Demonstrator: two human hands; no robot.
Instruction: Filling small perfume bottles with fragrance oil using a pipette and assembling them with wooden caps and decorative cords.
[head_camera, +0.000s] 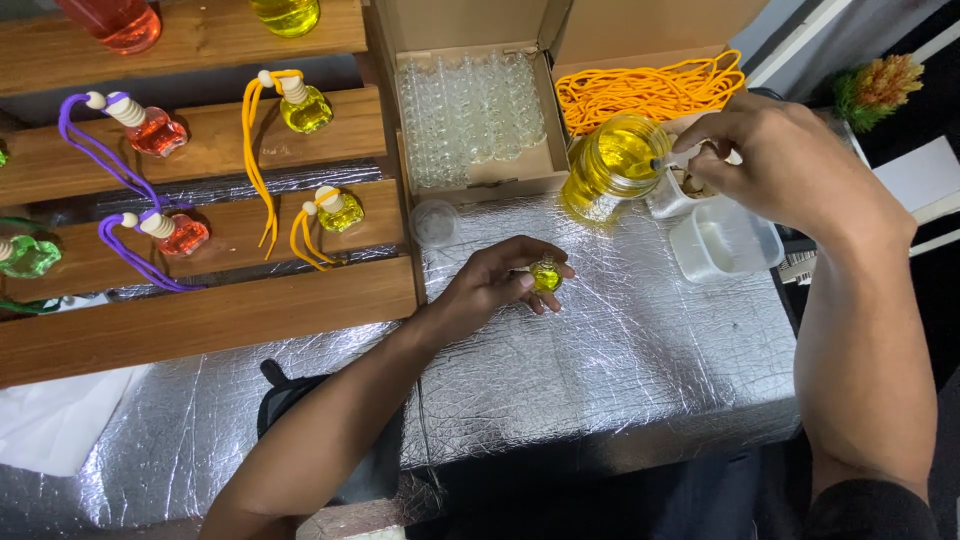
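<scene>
My left hand (497, 281) holds a small glass bottle (546, 275) filled with yellow liquid, just above the silver foil table cover (620, 350). My right hand (775, 155) grips a syringe (680, 158) whose tip points into a glass jar of yellow liquid (612, 165) at the back of the table. The jar stands in front of a cardboard box of orange cords (650, 85). Part of the syringe is hidden under my fingers.
A cardboard box of several empty small glass bottles (470, 110) sits at the back. Wooden stepped shelves (200, 310) on the left carry filled bottles with yellow (305, 105), red (155, 130) and green liquid. A clear plastic tub (725, 240) and a round lid (435, 222) lie nearby.
</scene>
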